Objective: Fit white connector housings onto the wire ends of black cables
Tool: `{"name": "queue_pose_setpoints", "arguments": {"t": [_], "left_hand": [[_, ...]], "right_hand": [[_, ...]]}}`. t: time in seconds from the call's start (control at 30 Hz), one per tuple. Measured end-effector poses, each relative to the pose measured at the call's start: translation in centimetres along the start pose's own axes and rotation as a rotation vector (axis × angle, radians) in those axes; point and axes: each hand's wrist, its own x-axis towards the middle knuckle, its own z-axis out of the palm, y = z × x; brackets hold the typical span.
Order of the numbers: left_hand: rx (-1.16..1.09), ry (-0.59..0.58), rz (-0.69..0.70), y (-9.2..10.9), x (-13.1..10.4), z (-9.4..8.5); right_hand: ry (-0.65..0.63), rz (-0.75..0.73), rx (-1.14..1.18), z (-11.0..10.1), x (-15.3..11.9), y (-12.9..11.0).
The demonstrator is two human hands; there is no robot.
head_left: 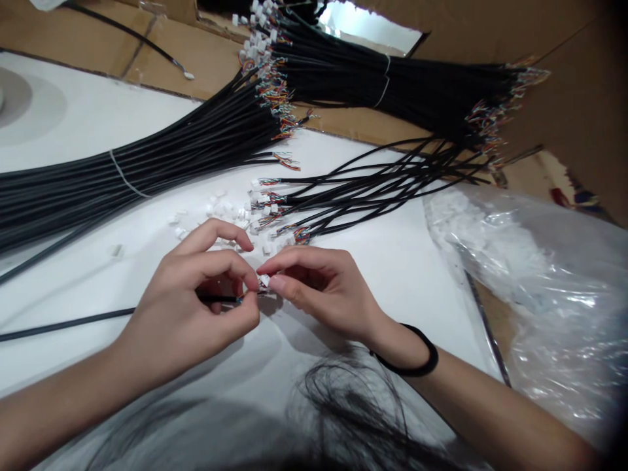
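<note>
My left hand point(196, 294) pinches the stripped end of a black cable point(73, 322), its thin coloured wires showing by the thumb. The rest of this cable runs out to the left over the white table. Between finger and thumb of my right hand point(318, 284) is a small white connector point(263, 281), right against the wire ends. The fingertips partly cover the spot where wires and connector meet, so I cannot tell how many wires sit in it. Just beyond my hands lie loose white connectors point(228, 210) and several cables point(353, 190) with connectors on their ends.
A tied bundle of black cables point(161, 160) with bare wire ends lies at the left. Another tied bundle point(373, 82) rests on cardboard point(206, 39) at the back. A clear plastic bag point(554, 294) of white pieces stands at the right. Dark hair point(353, 405) hangs into the near edge.
</note>
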Motion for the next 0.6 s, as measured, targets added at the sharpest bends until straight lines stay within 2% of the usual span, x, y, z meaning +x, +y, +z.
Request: {"name": "queue_pose_setpoints", "arguments": {"t": [0.23, 0.33, 0.43, 0.5, 0.6], "left_hand": [[0.034, -0.067, 0.089, -0.08, 0.08, -0.01], [0.115, -0.037, 0.200, -0.37, -0.09, 0.02], [0.169, -0.068, 0.316, -0.73, -0.30, -0.03], [0.178, -0.098, 0.338, -0.86, -0.39, -0.11], [0.202, -0.073, 0.336, -0.84, -0.38, -0.20]], "right_hand": [[0.013, 0.061, 0.121, 0.39, 0.09, 0.18], [0.010, 0.066, 0.158, 0.38, 0.16, 0.23], [0.009, 0.081, 0.189, 0.25, 0.22, 0.22], [0.008, 0.090, 0.195, 0.15, 0.24, 0.17], [0.011, 0.081, 0.192, 0.07, 0.25, 0.08]]}}
